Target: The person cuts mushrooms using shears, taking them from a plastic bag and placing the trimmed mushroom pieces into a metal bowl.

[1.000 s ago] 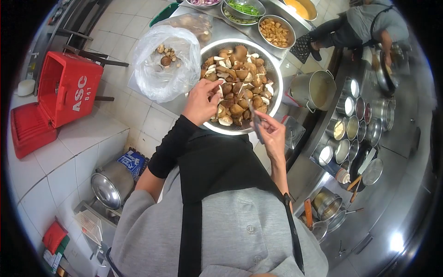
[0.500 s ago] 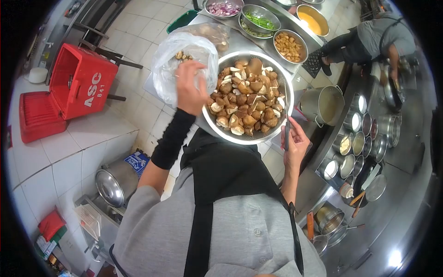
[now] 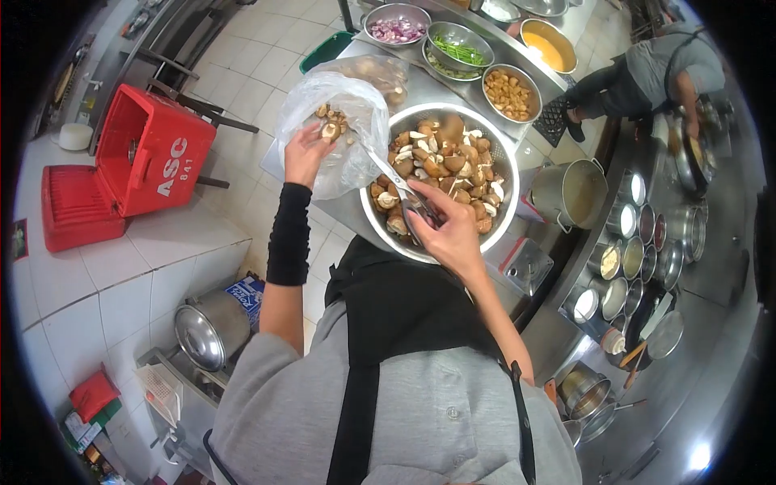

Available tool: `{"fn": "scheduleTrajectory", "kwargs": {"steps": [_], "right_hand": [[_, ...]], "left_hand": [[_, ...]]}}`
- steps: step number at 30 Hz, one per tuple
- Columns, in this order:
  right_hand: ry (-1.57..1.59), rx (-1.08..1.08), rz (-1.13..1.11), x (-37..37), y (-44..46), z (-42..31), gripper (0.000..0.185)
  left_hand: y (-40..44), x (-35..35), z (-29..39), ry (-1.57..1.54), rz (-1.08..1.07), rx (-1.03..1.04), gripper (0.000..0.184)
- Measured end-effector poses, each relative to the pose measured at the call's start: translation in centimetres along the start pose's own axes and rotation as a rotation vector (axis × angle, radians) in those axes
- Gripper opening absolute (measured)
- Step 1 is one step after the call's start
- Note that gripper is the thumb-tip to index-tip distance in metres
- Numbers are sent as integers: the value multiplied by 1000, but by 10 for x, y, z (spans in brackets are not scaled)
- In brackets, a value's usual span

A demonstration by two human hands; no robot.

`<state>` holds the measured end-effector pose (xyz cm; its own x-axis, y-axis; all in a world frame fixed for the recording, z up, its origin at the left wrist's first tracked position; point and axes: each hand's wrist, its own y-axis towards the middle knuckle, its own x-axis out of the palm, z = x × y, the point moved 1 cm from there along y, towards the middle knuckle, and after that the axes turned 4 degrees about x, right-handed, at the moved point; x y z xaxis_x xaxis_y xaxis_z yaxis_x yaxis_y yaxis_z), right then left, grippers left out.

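Observation:
My left hand (image 3: 304,155), with a black sleeve on the forearm, is at the mouth of a clear plastic bag (image 3: 303,105). Its fingers pinch a brown mushroom (image 3: 330,132) with a pale underside. More mushroom bits lie in the bag behind it. My right hand (image 3: 453,230) grips black-handled scissors (image 3: 402,184) above a perforated metal colander (image 3: 512,174). The blades point up and left towards the bag, apart from the held mushroom. Cut mushrooms (image 3: 444,158) fill the colander, partly hidden by my right hand.
Bowls of chopped red onion (image 3: 396,31), green vegetables (image 3: 459,53) and brown cubes (image 3: 508,93) stand beyond the colander. A large pot (image 3: 570,194) and several small containers are at right. Another person (image 3: 679,65) works at the stove. A red cooler box (image 3: 153,153) sits left.
My right hand has brought the scissors from the colander's right side across to its left, towards the bag. My left hand has moved left and down, and a mushroom now shows at its fingers.

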<state>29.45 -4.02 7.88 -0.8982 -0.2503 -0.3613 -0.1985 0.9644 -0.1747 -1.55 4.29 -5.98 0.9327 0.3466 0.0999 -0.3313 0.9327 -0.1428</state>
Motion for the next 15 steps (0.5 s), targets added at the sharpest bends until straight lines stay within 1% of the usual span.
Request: {"fn": "scheduleTrajectory", "kwargs": {"steps": [3,5,7,10,15], "right_hand": [[-96,-59,-29,13,16,-13,44],[-128,-85,-47,21,25,-14,43],[-159,-92,-80,24,32,-16,44],[-194,-109,-101,27,36,-18,44],[-228,-164,-83,31,42,-8,44]], "left_hand": [[-34,8,41,-178,-84,-95,44],[-51,16,59,-222,-58,-77,46],[-59,19,62,-257,-47,-46,44],[-67,22,69,-286,-38,-51,41],[-67,22,65,-194,-30,-45,39]]}}
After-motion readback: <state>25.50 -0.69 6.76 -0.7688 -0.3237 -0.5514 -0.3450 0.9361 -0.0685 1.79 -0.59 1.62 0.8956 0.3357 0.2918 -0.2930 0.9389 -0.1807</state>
